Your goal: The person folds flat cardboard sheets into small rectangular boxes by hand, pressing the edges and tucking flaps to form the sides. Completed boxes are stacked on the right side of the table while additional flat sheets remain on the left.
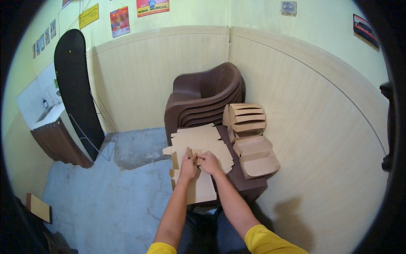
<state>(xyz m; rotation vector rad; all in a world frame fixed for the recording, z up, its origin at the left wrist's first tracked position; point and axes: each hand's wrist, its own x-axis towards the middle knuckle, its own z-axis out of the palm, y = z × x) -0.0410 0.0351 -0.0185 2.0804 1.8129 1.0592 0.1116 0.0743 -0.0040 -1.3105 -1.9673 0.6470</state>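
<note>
Pinching at the same spot, both hands are working a flat brown cardboard box blank (192, 180) that is lying on a dark brown table (249, 184) in front of the seated person. Going from the left: the left hand (187, 166) is pressing down on the sheet with its fingers laid together, thumb meeting the edge of a small flap near the middle. Just beside it, the right hand (209, 162) is closing thumb and forefinger on that same flap, so the two hands are almost touching. To fold it cleanly, I would judge the left palm should be holding the sheet flat while the right is bending the flap along its crease, not across it.

Under and beyond the hands, a loose pile of flat blanks (198, 139) is spreading over the table, some edges hanging off toward the person. These are sliding about under the working sheet and could shift as it is pressed.

Further right, a stack of folded boxes (246, 118) is standing at the table's back, and two open boxes (256, 157) are sitting near the right edge, close to falling room. Behind the table, stacked brown plastic chairs (207, 95) are filling the corner. Off to the far left, a black board (76, 84) is leaning against the wall beside a small sink (50, 113).
</note>
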